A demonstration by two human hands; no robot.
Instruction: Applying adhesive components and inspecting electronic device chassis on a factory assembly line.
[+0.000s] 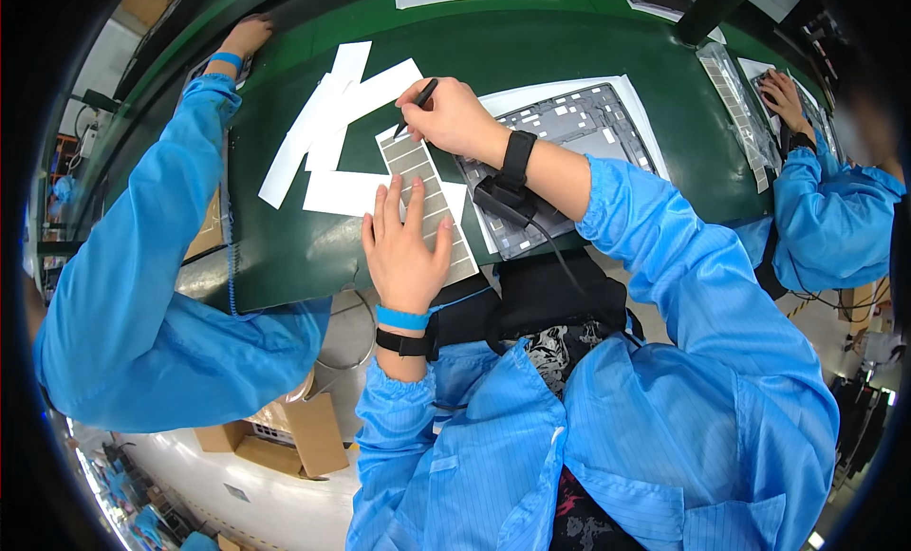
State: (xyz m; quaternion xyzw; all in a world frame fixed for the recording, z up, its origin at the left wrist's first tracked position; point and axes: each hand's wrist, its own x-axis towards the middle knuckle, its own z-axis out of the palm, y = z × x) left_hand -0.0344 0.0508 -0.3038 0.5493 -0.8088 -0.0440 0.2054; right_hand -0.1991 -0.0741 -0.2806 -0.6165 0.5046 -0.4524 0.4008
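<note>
A long strip sheet (455, 236), with rows of grey-brown rectangles on a white backing, lies slantwise on the green table. Spread flat over its middle is my left hand (406, 252), fingers apart and pressing on it. My right hand (444, 119) pinches a slim black pointed tool (426, 93), whose tip is at the strip's far end; whether it is a pen or tweezers I cannot tell. Under my right wrist lies a flat grey panel (569, 124) with white patches, on a white sheet (643, 138).
Several blank white paper strips (308, 133) overlap to the left of the sheet. A co-worker's hand (249, 37) reaches over the table at far left. Another person's hand (783, 100) works at right, near a second strip sheet (726, 91). A cardboard box (315, 432) stands below.
</note>
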